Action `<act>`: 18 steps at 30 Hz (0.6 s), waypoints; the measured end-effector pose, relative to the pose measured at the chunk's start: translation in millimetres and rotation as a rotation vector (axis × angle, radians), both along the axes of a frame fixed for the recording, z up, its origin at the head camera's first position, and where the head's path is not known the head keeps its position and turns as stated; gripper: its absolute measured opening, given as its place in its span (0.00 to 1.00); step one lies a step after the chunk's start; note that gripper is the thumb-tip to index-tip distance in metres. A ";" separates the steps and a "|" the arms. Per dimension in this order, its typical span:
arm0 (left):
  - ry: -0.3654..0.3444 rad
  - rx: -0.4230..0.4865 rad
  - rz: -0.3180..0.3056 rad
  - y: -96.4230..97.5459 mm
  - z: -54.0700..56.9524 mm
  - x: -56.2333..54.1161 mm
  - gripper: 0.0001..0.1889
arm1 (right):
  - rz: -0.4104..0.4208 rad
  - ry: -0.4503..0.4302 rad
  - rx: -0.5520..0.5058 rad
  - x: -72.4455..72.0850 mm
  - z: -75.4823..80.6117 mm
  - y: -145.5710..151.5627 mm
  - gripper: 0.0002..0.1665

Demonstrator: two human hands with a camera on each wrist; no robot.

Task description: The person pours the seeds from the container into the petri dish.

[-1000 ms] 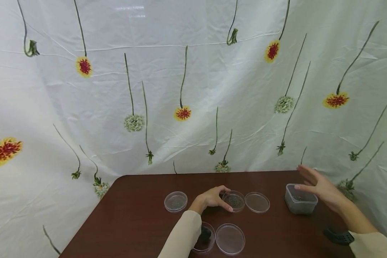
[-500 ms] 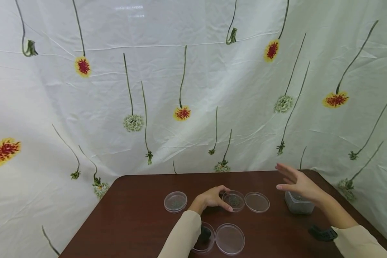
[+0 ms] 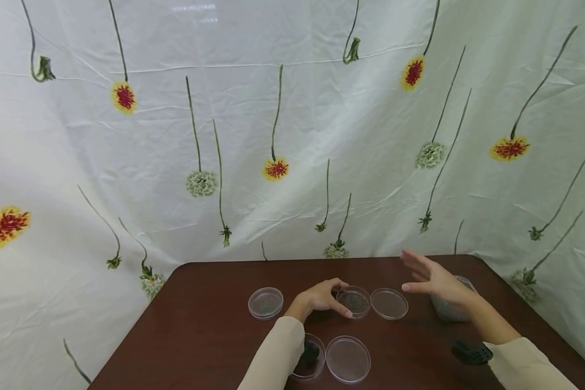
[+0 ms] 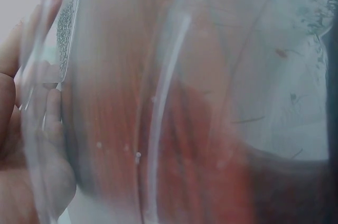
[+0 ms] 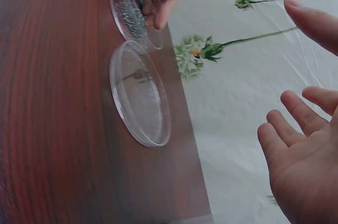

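Note:
In the head view my left hand (image 3: 322,299) holds a clear petri dish (image 3: 356,303) between thumb and fingers at its left side. Small grey-green granules (image 5: 131,18) cover part of its bottom, as the right wrist view shows. Right beside it lies a clear round lid or dish (image 3: 389,304), with nothing seen inside. My right hand (image 3: 434,281) is raised just right of that one, fingers spread and straight, holding nothing. A translucent plastic tub (image 3: 448,311) stands behind the right forearm, partly hidden. Clear plastic close to the lens blurs the left wrist view.
Another covered petri dish (image 3: 265,303) lies at the left. Nearer the front are a clear dish (image 3: 299,372), overlapped by the left sleeve and a black wrist piece, and a round lid (image 3: 348,360). A flowered white cloth (image 3: 273,119) hangs behind the dark wooden table (image 3: 200,325).
My right hand has moved left from over the plastic tub to near the round lid, fingers still spread. My left hand has stayed at the petri dish.

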State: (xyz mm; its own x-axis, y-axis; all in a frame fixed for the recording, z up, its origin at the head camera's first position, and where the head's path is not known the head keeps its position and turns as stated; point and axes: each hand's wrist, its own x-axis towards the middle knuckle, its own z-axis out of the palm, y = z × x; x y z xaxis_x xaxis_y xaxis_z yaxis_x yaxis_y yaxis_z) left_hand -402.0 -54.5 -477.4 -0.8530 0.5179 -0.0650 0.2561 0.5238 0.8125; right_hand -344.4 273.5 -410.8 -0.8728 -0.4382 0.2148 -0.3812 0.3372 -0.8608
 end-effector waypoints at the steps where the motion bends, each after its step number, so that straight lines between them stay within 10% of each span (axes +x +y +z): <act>1: -0.002 0.001 -0.001 0.3 0.2 0.1 0.36 | 0.001 0.001 0.001 -0.5 -2.5 -1.3 0.56; 18: -0.010 0.004 0.005 -0.7 1.5 1.4 0.35 | 0.005 -0.052 0.183 -5.6 -47.0 -16.2 0.65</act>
State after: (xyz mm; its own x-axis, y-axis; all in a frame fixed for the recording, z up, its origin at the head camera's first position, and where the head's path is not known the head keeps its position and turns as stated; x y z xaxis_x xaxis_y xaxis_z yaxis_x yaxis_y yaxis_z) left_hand -400.7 -55.2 -475.9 -0.8551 0.5136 -0.0713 0.2455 0.5222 0.8167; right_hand -350.0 257.3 -457.8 -0.8786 -0.4700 0.0853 -0.3394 0.4886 -0.8038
